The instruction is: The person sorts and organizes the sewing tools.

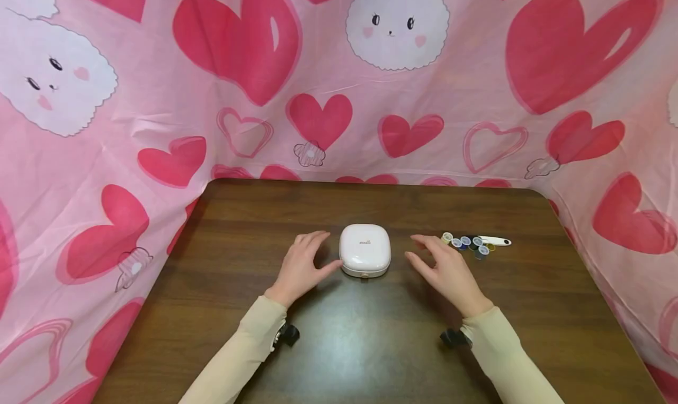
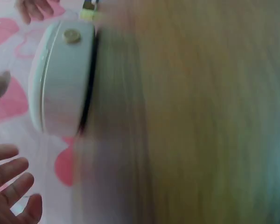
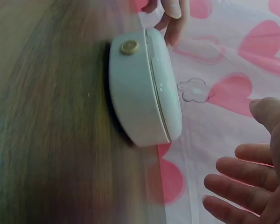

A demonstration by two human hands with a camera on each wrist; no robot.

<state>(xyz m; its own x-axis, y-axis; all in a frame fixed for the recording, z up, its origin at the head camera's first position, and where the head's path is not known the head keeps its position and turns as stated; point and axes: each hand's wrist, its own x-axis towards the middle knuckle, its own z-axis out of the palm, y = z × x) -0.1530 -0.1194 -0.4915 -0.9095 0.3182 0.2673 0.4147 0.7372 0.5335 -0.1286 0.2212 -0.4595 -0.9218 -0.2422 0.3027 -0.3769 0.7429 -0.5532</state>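
Dark brown wooden desk (image 1: pixel 371 345) fills lower frame. White rounded-square plastic case (image 1: pixel 365 249) at centre, closed. Left hand (image 1: pixel 302 267) spread wide, thumb touching case. Right hand (image 1: pixel 445 268) spread, just beside. Small thread bobbins (image 1: pixel 468 243) right of centre.

I count one rounded-square white plastic case (image 1: pixel 365 249) with a small gold clasp, on one dark brown wooden worktop (image 1: pixel 371 333). Two hands in view: left hand (image 1: pixel 303 267), right hand (image 1: pixel 445 270). One cluster of small thread bobbins (image 1: pixel 468 244), about six, exact number hard to tell. One small white pen-shaped tool (image 1: pixel 495 241) beside them. One pink heart-print cloth backdrop (image 1: pixel 339 80).
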